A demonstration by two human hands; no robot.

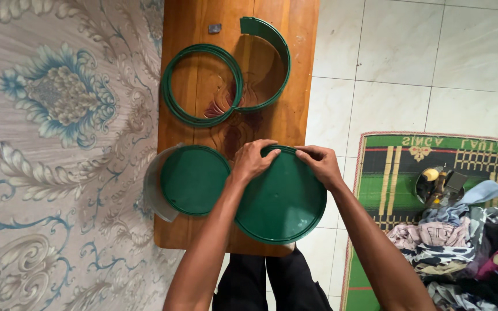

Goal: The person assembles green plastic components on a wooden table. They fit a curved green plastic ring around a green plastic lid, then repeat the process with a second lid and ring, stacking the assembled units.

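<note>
Two bare arms reach out from the person over a narrow brown wooden table [295,34]. Both hands hold one big round dark green plastic lid [280,201], which lies flat at the near right end of the table and sticks out over its edge. On the far rim of that lid, the left hand [252,161] has its fingers bent and pressing down. Beside it, the right hand [318,162] grips the same rim with curled fingers. One smaller round green lid [194,179] sits just left of the big one, on a clear plastic tub [152,190]. Farther away lie one stack of thin green rings [202,85] and one curved green plastic strip [275,52], touching each other. One pile of mixed clothes [468,242] lies on one green woven mat [399,173], on the floor to the right.
</note>
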